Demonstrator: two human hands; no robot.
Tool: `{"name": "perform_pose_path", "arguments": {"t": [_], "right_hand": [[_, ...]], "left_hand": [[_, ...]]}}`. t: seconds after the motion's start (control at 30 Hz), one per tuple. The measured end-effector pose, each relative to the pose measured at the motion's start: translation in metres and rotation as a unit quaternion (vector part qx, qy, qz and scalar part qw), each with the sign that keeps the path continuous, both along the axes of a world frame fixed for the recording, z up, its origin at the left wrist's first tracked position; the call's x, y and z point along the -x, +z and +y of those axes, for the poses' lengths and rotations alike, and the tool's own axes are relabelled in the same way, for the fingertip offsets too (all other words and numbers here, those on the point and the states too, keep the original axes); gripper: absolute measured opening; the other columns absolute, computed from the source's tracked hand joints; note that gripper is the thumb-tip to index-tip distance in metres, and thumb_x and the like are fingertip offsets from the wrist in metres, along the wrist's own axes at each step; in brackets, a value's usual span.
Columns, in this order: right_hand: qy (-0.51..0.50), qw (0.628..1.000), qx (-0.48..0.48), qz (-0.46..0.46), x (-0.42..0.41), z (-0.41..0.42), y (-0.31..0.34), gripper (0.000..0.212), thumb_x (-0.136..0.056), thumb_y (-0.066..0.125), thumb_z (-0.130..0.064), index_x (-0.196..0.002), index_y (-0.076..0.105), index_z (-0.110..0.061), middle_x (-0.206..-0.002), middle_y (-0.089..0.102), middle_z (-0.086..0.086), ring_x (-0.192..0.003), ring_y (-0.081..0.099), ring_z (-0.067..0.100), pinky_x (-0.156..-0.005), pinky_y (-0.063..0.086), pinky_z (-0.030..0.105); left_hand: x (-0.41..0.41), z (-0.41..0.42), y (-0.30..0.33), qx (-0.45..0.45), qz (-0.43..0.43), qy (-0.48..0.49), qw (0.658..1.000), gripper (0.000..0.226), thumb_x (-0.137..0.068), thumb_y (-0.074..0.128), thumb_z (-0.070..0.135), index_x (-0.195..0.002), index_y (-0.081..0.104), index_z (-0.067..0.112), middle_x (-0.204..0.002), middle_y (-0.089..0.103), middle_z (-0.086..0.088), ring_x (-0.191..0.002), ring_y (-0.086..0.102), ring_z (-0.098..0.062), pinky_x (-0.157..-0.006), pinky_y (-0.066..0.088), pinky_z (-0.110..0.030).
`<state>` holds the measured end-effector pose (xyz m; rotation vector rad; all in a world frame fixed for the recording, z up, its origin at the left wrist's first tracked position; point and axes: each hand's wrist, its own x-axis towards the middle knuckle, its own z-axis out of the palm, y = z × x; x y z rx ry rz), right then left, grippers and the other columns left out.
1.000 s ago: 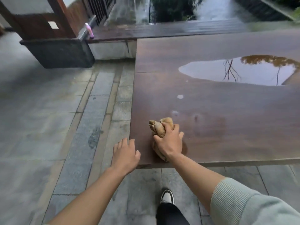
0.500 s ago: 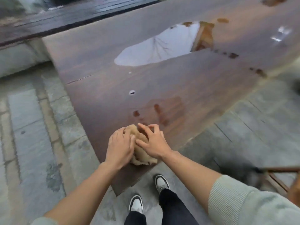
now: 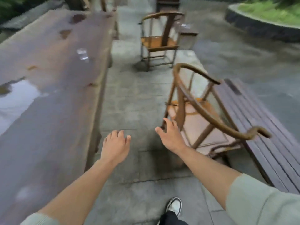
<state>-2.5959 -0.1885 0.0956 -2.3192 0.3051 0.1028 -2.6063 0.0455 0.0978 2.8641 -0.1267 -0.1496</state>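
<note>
Moved off table (image 3: 48,111): left hand (image 3: 116,143) loosely curled, empty; right hand (image 3: 170,135) fingers spread beside chair (image 3: 203,114) (contact unclear).

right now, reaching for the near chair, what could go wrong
The paving looks wet, so a foot could slip while moving the near chair. That chair stands close by the bench and may knock its slats. Only the right hand reaches for it; the left hand hangs free, so it might tip.

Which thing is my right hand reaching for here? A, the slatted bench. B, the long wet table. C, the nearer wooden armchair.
C: the right hand, fingers spread, is at the frame of the nearer wooden armchair, off the long wet table and the slatted bench.
</note>
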Motion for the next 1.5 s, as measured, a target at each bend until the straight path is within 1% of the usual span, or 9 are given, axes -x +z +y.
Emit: {"name": "perform_pose_path", "arguments": {"t": [0.13,0.3,0.5,0.63,0.83,1.03,1.2,1.33,1.5], "right_hand": [[-0.141,0.989,-0.002,-0.041,-0.013,-0.142,0.024,0.065,-0.095,0.058,-0.046,-0.149,0.044,-0.012,-0.147,0.043,0.016,-0.137,0.041,0.032,-0.112,0.031,0.036],[-0.219,0.973,-0.035,-0.058,-0.032,-0.263,0.031,0.070,-0.091,0.051,-0.058,-0.151,0.040,-0.022,-0.150,0.038,0.007,-0.138,0.041,0.029,-0.113,0.037,0.045],[-0.277,0.958,-0.066,-0.042,-0.044,-0.328,0.025,0.060,-0.097,0.053,-0.051,-0.149,0.040,-0.024,-0.148,0.037,0.007,-0.133,0.043,0.030,-0.109,0.042,0.048],[-0.339,0.940,-0.022,0.037,-0.045,-0.363,0.008,0.059,-0.096,0.052,-0.048,-0.148,0.043,-0.021,-0.151,0.035,0.010,-0.136,0.037,0.034,-0.111,0.035,0.047],[-0.372,0.913,-0.008,0.170,-0.068,-0.377,-0.014,0.060,-0.096,0.051,-0.044,-0.147,0.043,-0.014,-0.150,0.034,0.015,-0.137,0.035,0.039,-0.111,0.035,0.046],[-0.401,0.905,-0.009,0.142,-0.170,-0.364,-0.025,0.060,-0.097,0.052,-0.045,-0.150,0.042,-0.018,-0.151,0.033,0.011,-0.137,0.037,0.037,-0.109,0.039,0.047],[-0.511,0.835,-0.017,0.204,-0.241,-0.336,-0.037,0.062,-0.100,0.051,-0.047,-0.149,0.045,-0.010,-0.158,0.031,0.018,-0.143,0.033,0.039,-0.111,0.035,0.046],[-0.504,0.823,-0.060,0.255,-0.291,-0.284,-0.031,0.063,-0.097,0.053,-0.049,-0.146,0.049,-0.010,-0.157,0.032,0.019,-0.135,0.042,0.041,-0.110,0.041,0.047],[-0.533,0.771,0.095,0.334,-0.275,-0.249,-0.019,0.053,-0.094,0.050,-0.055,-0.126,0.065,-0.015,-0.139,0.053,0.017,-0.123,0.052,0.038,-0.101,0.044,0.047]], "left_hand": [[-0.078,-0.135,0.031,-0.012,-0.027,-0.138,0.990,0.046,-0.102,0.037,0.042,-0.130,0.053,0.009,-0.131,0.054,-0.018,-0.124,0.048,-0.036,-0.103,0.040,-0.045],[-0.143,-0.282,0.056,-0.014,-0.054,-0.227,0.972,0.047,-0.102,0.035,0.044,-0.127,0.054,0.010,-0.129,0.055,-0.019,-0.122,0.050,-0.038,-0.102,0.041,-0.047],[-0.186,-0.402,0.054,-0.066,-0.042,-0.314,0.946,0.051,-0.101,0.030,0.049,-0.128,0.053,0.011,-0.130,0.053,-0.016,-0.124,0.048,-0.036,-0.103,0.039,-0.049],[-0.212,-0.460,0.039,-0.115,-0.051,-0.387,0.913,0.053,-0.101,0.027,0.050,-0.130,0.051,0.013,-0.132,0.052,-0.016,-0.122,0.049,-0.035,-0.102,0.040,-0.049],[-0.262,-0.501,0.003,-0.148,-0.034,-0.447,0.881,0.055,-0.099,0.026,0.051,-0.132,0.049,0.013,-0.134,0.051,-0.017,-0.124,0.046,-0.035,-0.105,0.037,-0.051],[-0.372,-0.528,-0.026,-0.125,-0.024,-0.515,0.847,0.055,-0.099,0.029,0.048,-0.137,0.046,0.011,-0.142,0.045,-0.020,-0.130,0.042,-0.038,-0.107,0.036,-0.052],[-0.479,-0.519,-0.047,-0.108,0.010,-0.575,0.811,0.057,-0.099,0.032,0.049,-0.137,0.044,0.008,-0.133,0.048,-0.025,-0.122,0.046,-0.044,-0.101,0.041,-0.054],[-0.526,-0.486,-0.046,-0.121,0.029,-0.629,0.767,0.056,-0.098,0.036,0.048,-0.139,0.042,0.009,-0.127,0.052,-0.023,-0.119,0.048,-0.041,-0.098,0.044,-0.052],[-0.565,-0.459,-0.035,-0.027,0.000,-0.644,0.765,0.035,-0.092,0.047,0.038,-0.100,0.068,0.011,-0.099,0.066,-0.011,-0.091,0.061,-0.029,-0.078,0.054,-0.043]]}}
